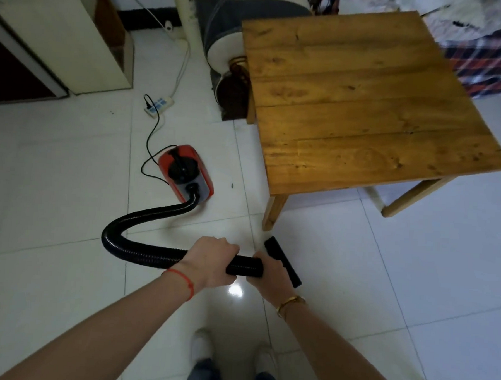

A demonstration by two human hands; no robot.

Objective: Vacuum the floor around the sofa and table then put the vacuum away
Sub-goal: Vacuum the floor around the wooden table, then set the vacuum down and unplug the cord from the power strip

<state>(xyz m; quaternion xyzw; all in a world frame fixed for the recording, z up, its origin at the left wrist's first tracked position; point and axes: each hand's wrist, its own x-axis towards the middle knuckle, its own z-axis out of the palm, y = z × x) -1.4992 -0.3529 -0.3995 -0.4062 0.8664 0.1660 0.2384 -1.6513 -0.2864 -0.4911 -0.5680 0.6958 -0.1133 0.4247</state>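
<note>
Count: 1 red vacuum body (186,172); 1 black hose (142,242); 1 floor nozzle (283,262); 1 wooden bench (364,94); 1 power strip (158,106); 2 hands, left (212,262) and right (271,276); 2 shoes (203,345).

No words, brand names, numbers or signs can be read anywhere in this view. The red vacuum cleaner (186,173) shows only plain red, grey and black surfaces with no lettering that can be made out, and the white power strip (158,106) on the floor has blue patches too small and blurred to read. The wooden tabletop (364,100) bears only wood grain, and the checked cloth (488,63) beyond it carries a pattern but no writing.
</note>
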